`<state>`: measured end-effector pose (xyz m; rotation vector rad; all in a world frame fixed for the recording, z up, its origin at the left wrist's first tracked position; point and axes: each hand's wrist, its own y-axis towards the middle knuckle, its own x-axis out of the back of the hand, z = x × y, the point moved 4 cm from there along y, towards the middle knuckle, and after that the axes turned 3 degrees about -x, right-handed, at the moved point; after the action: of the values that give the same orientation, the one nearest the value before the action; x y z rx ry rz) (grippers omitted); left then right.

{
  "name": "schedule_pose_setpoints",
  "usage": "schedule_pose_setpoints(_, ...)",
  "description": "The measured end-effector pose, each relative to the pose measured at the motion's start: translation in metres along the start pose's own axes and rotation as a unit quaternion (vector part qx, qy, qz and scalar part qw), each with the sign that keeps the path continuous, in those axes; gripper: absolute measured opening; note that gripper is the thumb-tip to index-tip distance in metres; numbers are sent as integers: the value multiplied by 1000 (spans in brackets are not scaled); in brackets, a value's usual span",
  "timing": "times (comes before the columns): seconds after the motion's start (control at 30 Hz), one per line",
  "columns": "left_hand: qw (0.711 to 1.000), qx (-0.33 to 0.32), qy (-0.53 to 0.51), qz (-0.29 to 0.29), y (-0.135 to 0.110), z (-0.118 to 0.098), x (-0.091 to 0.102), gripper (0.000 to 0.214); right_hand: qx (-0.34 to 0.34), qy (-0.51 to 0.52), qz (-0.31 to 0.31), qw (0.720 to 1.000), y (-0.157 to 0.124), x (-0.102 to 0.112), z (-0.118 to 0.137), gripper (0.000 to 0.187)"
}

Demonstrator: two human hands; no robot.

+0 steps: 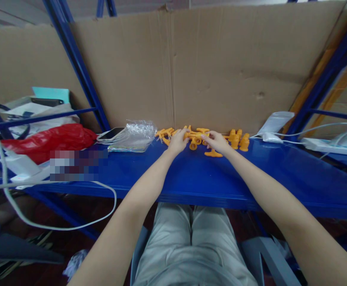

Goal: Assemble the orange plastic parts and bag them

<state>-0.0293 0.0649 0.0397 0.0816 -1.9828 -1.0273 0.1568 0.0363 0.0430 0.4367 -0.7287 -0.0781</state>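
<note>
View from my head camera: a glossy blue metal table [203, 178] spans the width of the scene, its front lip running just above light-grey trousers [191, 246] on a grey chair [268, 254]. Behind it I see a tall brown corrugated cardboard panel [236, 67], creased vertically near the middle, between slanting blue metal uprights [81, 71]. At the far left lie a crumpled red plastic bag [60, 139] and, behind it, a white pile with dark marks [27, 115], topped by a teal flat sheet [51, 94]; the marks are too small for me to read. A pixelated patch [75, 165] hides whatever lies before the bag. A dark-screened phone [115, 133] rests beside shiny clear plastic packaging [140, 137], and a thick white cable [72, 228] loops below the table edge. Toward the rear centre, my left hand [178, 142] and right hand [219, 143] stand near each other, fingers closed on opposite ends of an elongated orange plastic piece [195, 135] held between them. Around it lie further orange parts: a T-shaped orange handle [213, 153] by the right hand, and stubby upright orange figures [244, 142] farther right.
</note>
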Motion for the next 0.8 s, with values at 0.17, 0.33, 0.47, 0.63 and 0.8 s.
schedule_pose_setpoints(0.17, 1000, -12, 3, -3, -1, -3, -2, 35, -39, 60, 46, 996, 1, -2, -7, 29)
schedule_pose_setpoints(0.33, 1000, -5, 6, 5, -2, -2, -1, 39, 67, -114, -14, 991, -2, 5, 3, 29)
schedule_pose_setpoints(0.47, 1000, -4, 3, 3, -2, -2, -1, 40, 117, -208, -28, 971, -9, 12, 13, 33)
schedule_pose_setpoints(0.63, 1000, -3, -3, -17, -2, -5, 1, 39, 135, -190, -41, 972, -11, 13, 15, 31)
schedule_pose_setpoints(0.8, 1000, -11, 5, -8, -1, -6, 3, 43, -16, 51, -18, 998, -1, 3, 2, 36)
